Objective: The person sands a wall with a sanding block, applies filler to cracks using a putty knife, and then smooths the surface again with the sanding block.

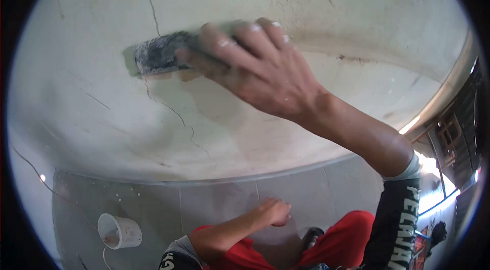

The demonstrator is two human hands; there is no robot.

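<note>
My right hand (255, 56) is stretched out to the pale wall (245, 127), fingers curled over a dark strip of sandpaper (163, 55) with whitish dust on it. The sandpaper lies against the wall, across the line of a thin crack (151, 2) that shows above and below it. White dust marks some of the fingers, and the hand is a little blurred. Low in front of my body, my left hand (277, 212) is closed in a loose fist above the floor, apart from the wall, with nothing visible in it.
A white bucket (130, 232) with a handle stands on the grey tiled floor (214, 198) at the lower left. Small white specks lie near it. My red-trousered legs (342, 239) are below. A bright opening with wooden frames (451, 135) is at the right.
</note>
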